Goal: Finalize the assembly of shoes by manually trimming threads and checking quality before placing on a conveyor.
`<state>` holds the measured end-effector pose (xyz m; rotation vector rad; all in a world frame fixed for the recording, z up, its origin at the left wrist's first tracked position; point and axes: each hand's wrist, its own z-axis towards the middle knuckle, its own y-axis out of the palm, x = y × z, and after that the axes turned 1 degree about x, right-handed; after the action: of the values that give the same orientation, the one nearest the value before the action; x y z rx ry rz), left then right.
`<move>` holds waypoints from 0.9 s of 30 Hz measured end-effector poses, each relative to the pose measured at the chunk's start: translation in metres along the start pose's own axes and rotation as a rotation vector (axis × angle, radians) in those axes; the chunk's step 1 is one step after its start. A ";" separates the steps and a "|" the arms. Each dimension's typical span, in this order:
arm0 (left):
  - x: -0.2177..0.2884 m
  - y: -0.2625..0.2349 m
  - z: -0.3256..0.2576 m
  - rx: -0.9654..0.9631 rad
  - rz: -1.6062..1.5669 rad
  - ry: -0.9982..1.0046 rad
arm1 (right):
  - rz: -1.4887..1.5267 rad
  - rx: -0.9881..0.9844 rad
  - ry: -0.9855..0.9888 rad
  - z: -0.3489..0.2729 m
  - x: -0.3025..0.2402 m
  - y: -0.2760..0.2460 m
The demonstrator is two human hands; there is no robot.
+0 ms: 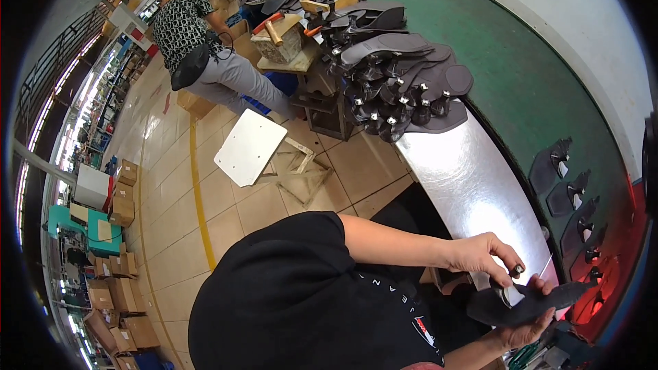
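My right hand (524,332) supports a flat dark shoe piece (541,298) from underneath, at the lower right by the bench edge. My left hand (483,253) reaches over it, thumb and forefinger pinching a small metal fitting (516,271) pressed against the top of that piece. Both hands are above the near end of a shiny metal bench top (466,178). My black shirt fills the lower middle of the view.
A heap of dark shoe pieces with metal buckles (404,82) lies on the far end of the bench. More such pieces (569,195) lie in a row on the green surface at right. A white-topped wooden stool (250,145), cardboard boxes (123,195) and another person in a patterned shirt (185,27) are on the tiled floor.
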<state>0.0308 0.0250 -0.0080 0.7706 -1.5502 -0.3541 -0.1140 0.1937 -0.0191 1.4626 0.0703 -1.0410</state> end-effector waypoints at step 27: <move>-0.019 -0.041 0.003 0.139 -0.017 0.032 | -0.542 0.135 0.000 -0.025 0.012 0.003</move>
<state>0.0376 0.0071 -0.0489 0.8940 -1.5506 -0.2469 -0.0916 0.2067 -0.0288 1.6072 0.4227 -1.5045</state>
